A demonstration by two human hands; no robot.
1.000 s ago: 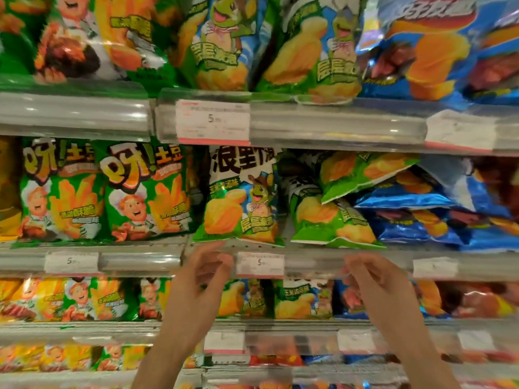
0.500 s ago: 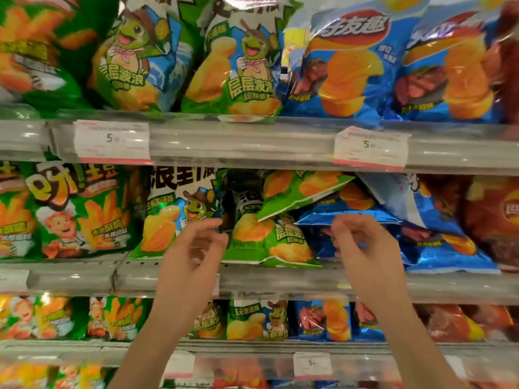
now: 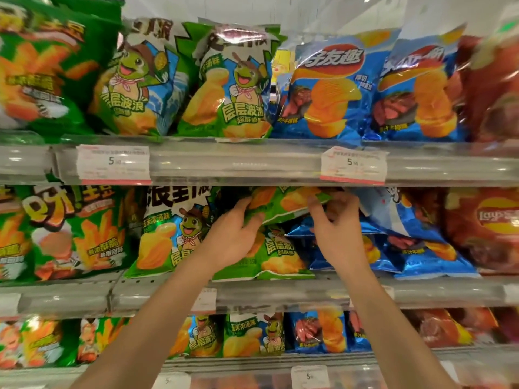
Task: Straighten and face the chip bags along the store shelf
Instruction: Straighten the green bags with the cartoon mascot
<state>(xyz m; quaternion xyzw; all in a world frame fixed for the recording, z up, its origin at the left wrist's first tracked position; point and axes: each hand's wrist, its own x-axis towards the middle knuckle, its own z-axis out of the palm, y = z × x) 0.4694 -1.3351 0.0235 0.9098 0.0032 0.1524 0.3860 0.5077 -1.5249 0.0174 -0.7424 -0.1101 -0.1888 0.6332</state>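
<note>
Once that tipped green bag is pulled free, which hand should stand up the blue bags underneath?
Probably the right hand. It pinches the right end of the tipped green bag directly above the slumped blue bags. The left hand grips the bag's left end, over the upright green bag.

green chip bag (image 3: 283, 202) (yellow crisps), blue bags (image 3: 415, 248)

Two bare forearms, no sleeves; left hand (image 3: 230, 237), right hand (image 3: 338, 234).
</note>
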